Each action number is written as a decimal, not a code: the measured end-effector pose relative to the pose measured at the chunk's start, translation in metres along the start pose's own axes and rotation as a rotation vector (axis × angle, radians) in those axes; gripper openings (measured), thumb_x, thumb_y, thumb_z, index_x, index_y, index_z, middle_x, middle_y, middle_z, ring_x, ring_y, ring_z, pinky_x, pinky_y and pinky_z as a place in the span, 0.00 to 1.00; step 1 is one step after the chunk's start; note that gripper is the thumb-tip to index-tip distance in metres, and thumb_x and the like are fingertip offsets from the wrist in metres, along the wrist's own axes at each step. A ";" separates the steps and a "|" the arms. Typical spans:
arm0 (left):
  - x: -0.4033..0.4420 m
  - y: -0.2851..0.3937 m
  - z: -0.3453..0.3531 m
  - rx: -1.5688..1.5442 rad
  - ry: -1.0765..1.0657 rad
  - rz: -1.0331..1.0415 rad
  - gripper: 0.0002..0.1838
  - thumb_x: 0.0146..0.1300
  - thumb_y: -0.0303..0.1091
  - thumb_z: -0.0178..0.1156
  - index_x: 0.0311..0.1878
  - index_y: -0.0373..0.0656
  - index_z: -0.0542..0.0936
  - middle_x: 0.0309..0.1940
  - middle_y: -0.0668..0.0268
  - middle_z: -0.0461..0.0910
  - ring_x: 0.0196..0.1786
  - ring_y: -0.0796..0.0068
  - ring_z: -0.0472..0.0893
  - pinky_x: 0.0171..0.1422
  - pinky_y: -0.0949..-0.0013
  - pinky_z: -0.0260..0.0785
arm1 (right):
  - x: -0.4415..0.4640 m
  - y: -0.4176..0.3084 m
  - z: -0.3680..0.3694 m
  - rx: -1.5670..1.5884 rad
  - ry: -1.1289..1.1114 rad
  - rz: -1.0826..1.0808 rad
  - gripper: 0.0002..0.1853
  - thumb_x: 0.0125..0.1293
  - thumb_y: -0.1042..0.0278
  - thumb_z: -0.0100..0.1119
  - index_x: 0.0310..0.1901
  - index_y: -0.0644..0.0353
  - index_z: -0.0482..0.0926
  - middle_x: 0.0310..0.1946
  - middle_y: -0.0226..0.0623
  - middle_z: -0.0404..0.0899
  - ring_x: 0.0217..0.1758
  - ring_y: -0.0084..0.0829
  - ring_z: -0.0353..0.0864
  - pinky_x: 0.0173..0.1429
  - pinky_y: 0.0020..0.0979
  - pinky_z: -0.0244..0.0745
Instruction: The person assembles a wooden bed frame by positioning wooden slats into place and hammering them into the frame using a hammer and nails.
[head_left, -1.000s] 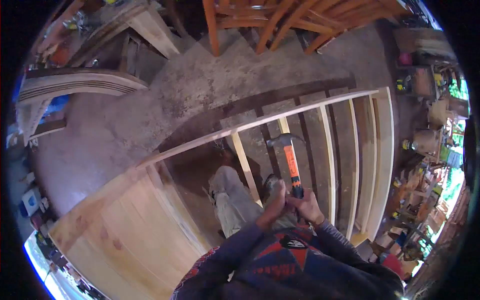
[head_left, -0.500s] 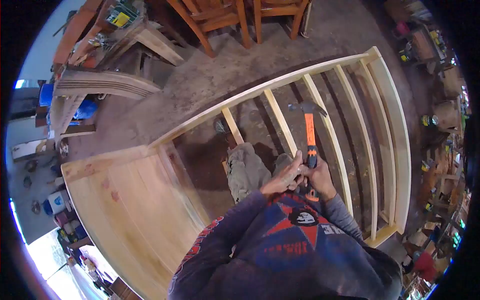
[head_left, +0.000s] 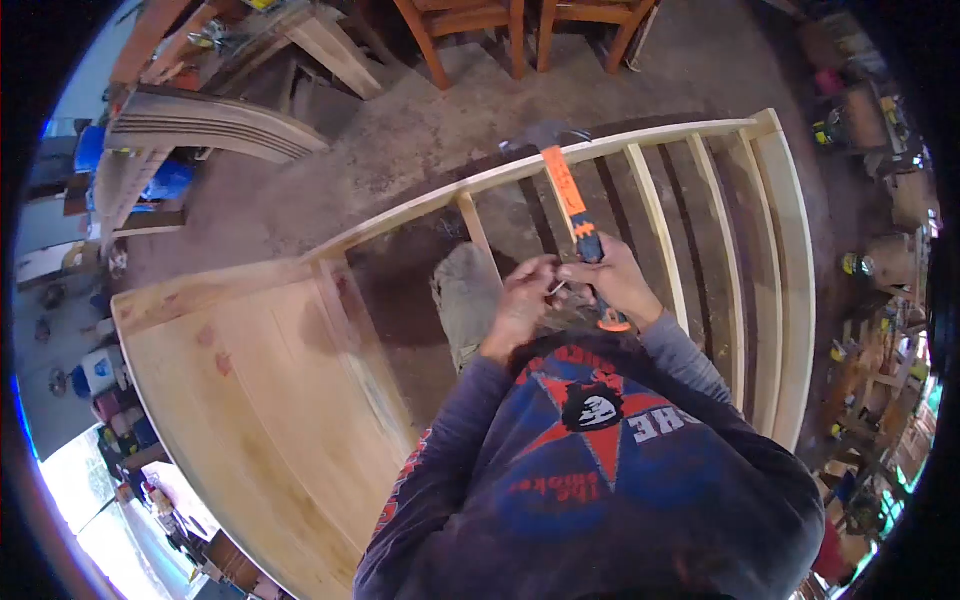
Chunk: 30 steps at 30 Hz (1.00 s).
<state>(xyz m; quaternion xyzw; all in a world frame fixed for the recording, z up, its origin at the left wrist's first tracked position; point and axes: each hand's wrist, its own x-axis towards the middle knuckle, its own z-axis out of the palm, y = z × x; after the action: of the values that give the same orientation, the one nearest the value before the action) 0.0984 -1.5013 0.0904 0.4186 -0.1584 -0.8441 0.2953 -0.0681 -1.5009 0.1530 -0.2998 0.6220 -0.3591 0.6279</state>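
Our right hand clasps an orange-and-black claw hammer while our left hand seemingly pinches a thin, pale, nail-like piece, which a loosened pinch could drop.

I see the left arm and right arm angled inward toward the far side; the left hand curls its fingers close beside the right hand, whose thumb points left and whose grip is closed.
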 end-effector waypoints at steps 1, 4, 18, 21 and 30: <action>0.008 0.010 -0.010 0.006 0.154 0.123 0.13 0.73 0.43 0.56 0.43 0.42 0.78 0.31 0.65 0.82 0.28 0.80 0.75 0.30 0.74 0.67 | 0.013 -0.010 0.011 -0.016 -0.005 0.018 0.18 0.57 0.73 0.72 0.39 0.62 0.69 0.21 0.28 0.74 0.16 0.19 0.72 0.18 0.24 0.65; 0.025 0.069 -0.060 0.029 -0.001 0.055 0.11 0.74 0.42 0.57 0.42 0.43 0.78 0.30 0.71 0.75 0.32 0.79 0.72 0.38 0.73 0.66 | 0.065 -0.033 0.035 -0.132 0.007 0.081 0.19 0.57 0.68 0.74 0.39 0.63 0.69 0.21 0.30 0.75 0.16 0.20 0.74 0.18 0.26 0.67; 0.316 0.224 -0.265 0.627 -0.072 0.140 0.09 0.64 0.29 0.63 0.46 0.38 0.82 0.40 0.56 0.81 0.49 0.63 0.82 0.54 0.65 0.73 | 0.457 -0.049 0.150 -0.531 0.075 0.461 0.19 0.62 0.59 0.70 0.35 0.65 0.71 0.21 0.35 0.75 0.23 0.25 0.78 0.27 0.33 0.74; 0.385 0.190 -0.313 0.369 -0.133 0.009 0.10 0.64 0.31 0.64 0.48 0.40 0.84 0.39 0.63 0.82 0.47 0.69 0.80 0.54 0.65 0.73 | 0.502 -0.030 0.150 -0.564 0.090 0.384 0.21 0.63 0.56 0.69 0.37 0.66 0.71 0.22 0.37 0.76 0.24 0.25 0.78 0.29 0.33 0.74; 0.512 0.128 -0.422 0.276 0.214 -0.389 0.15 0.66 0.49 0.62 0.47 0.49 0.85 0.42 0.70 0.83 0.47 0.72 0.77 0.51 0.61 0.71 | 0.551 0.041 0.119 -0.769 -0.015 0.717 0.23 0.66 0.50 0.66 0.43 0.65 0.75 0.25 0.41 0.78 0.28 0.32 0.77 0.36 0.37 0.73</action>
<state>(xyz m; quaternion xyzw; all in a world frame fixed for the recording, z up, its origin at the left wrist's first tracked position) 0.2395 -1.9327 -0.4103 0.5643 -0.1565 -0.8063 0.0827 0.0359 -1.9400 -0.1874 -0.2796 0.7678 0.1349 0.5604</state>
